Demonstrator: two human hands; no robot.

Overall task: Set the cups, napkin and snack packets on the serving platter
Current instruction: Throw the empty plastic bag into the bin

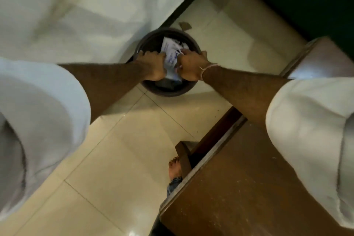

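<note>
- While we look straight down, our left sleeve (38, 117), white and rolled back, fills the 8 o'clock side of the view, with the bare forearm running from it toward the centre.
- Above it, from 9 to 12 o'clock, lies a white sheet (80, 9) that hangs down to the floor.
- Our left hand (153, 65) is just above the centre, its fingers curled together and clamped on the left edge of a white packet (170, 51) with blue print.
- That packet sits over the mouth of a round dark bin (166, 90), which stands on the cream floor tiles (115, 159) at the foot of the sheet; more white paper shows inside, toward the bin's 1 o'clock.
- Our right hand (191, 65), touching the same packet from the right, has its fingers closed on that edge; a thin pale band circles the wrist.
- At 5 o'clock is a brown wooden tabletop (239, 188), with bare toes showing just beside its left edge.
- Our right sleeve (310, 140), also white, covers the 4 o'clock side.
</note>
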